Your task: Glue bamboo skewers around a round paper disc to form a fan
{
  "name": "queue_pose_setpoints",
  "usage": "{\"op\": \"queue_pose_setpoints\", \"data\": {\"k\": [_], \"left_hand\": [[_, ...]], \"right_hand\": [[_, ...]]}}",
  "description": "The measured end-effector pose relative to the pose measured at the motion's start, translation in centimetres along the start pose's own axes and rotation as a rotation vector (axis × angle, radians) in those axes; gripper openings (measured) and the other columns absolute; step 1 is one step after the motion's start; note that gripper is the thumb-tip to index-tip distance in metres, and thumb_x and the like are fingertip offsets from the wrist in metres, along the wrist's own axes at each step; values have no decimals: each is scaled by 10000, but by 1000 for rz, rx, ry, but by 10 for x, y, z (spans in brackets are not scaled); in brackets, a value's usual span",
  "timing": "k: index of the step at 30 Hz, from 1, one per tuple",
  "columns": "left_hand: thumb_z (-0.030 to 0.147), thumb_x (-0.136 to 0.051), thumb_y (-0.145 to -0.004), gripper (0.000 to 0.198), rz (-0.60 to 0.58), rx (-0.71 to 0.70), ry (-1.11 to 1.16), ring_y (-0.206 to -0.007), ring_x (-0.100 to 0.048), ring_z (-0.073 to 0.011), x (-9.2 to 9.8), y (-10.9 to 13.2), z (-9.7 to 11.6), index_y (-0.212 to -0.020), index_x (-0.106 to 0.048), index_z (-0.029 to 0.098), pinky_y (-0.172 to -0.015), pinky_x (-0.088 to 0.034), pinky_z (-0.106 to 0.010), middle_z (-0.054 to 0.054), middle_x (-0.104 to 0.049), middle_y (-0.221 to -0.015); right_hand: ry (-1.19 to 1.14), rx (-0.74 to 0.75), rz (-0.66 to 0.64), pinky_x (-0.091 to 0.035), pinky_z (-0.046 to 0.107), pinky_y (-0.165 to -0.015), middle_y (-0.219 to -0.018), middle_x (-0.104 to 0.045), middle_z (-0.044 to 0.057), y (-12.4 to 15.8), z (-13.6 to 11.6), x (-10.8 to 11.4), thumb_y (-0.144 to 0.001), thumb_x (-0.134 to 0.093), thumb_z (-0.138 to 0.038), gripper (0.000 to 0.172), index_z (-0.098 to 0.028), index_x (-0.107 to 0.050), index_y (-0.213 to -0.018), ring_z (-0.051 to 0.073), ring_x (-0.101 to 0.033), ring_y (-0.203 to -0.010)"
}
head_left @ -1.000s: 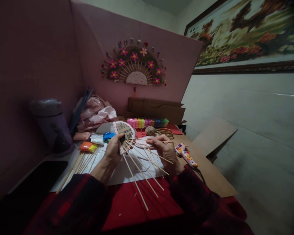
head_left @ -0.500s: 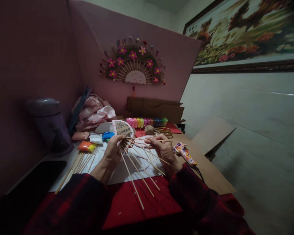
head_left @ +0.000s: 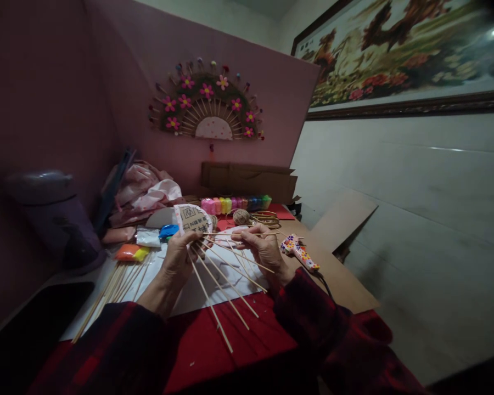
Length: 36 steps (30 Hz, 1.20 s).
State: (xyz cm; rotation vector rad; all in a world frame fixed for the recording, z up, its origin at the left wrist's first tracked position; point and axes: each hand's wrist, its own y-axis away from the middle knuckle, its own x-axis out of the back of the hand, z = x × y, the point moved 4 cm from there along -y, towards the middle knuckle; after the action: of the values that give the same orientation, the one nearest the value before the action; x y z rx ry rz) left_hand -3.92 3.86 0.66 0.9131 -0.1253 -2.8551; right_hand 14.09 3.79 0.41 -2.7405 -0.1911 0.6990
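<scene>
text: none legible | cardboard half-disc (head_left: 194,218): printed characters, too blurred to read

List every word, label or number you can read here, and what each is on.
Card held in the left hand: dark printed characters, too blurred to read.
Framed picture, upper left corner: faint small marks, too small to read.
Nothing else shows any text.
</scene>
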Motion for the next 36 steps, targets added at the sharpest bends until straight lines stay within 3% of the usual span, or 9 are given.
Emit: {"op": "queue_pose_setpoints", "data": {"k": [10, 14, 23, 36], "left_hand": [[5, -517, -622, 299, 72, 32, 65, -472, -598, -131, -3, 1, 5, -887, -588, 126, -494, -559, -264, -9, -609, -600], [19, -516, -624, 228, 84, 42, 56, -470, -595, -130, -4, 3, 6, -822, -580, 112, -480, -554, -259, -19, -610, -606], [37, -534, -633, 113, 97, 30, 16, -471, -594, -136, -1, 3, 5, -707, -562, 118, -452, -545, -262, -30, -604, -586], [16, -533, -617, 146, 108, 32, 64, -509, -605, -136, -2, 1, 6, -718, -576, 112, -494, -562, -271, -39, -621, -625]], "right_hand": [[88, -67, -77, -492, 169, -428, -767, -722, 21, 1, 3, -4, -659, -777, -293, 294, -159, -597, -847, 132, -680, -616], [77, -57, -82, -438, 158, -386, -722, -706, -5, 1, 1, -4, -668, -771, -285, 319, -174, -612, -920, 101, -625, -541], [51, -8, -93, -421, 181, -453, -735, -718, 24, 1, 0, 0, -640, -779, -253, 214, -167, -684, -812, 112, -629, -608], [69, -27, -102, -394, 183, -456, -755, -712, 19, 4, 0, 2, -643, -789, -267, 197, -176, -691, -789, 100, -601, -609]]}}
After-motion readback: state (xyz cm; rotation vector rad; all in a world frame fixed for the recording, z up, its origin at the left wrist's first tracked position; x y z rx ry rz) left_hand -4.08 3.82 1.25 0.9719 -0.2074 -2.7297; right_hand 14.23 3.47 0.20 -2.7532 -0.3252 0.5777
